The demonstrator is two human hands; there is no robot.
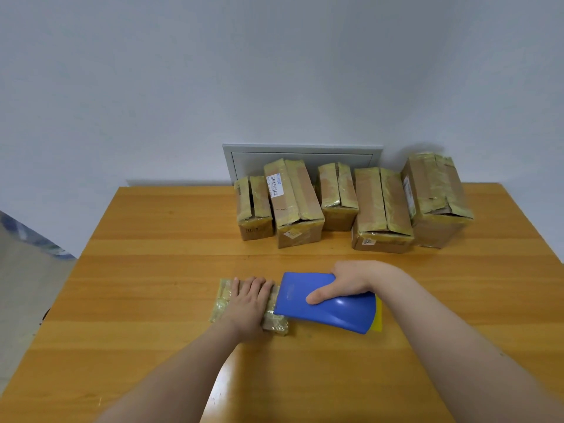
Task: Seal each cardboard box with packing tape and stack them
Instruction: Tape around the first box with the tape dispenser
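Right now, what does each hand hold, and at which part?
The right hand grips the blue tape dispenser at its far edge, thumb across the top. The left hand holds nothing; it presses flat on the small box.

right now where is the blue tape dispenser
Head view, just right of centre: the blue tape dispenser is gripped by the right hand, its edge over the small taped box under the left hand.

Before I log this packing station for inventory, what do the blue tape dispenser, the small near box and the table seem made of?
The blue tape dispenser: smooth glossy plastic, by its highlight. The small box: likely cardboard wrapped in wrinkled, shiny yellowish tape. The table: wood or wood-look laminate; grain lines under a glossy finish.
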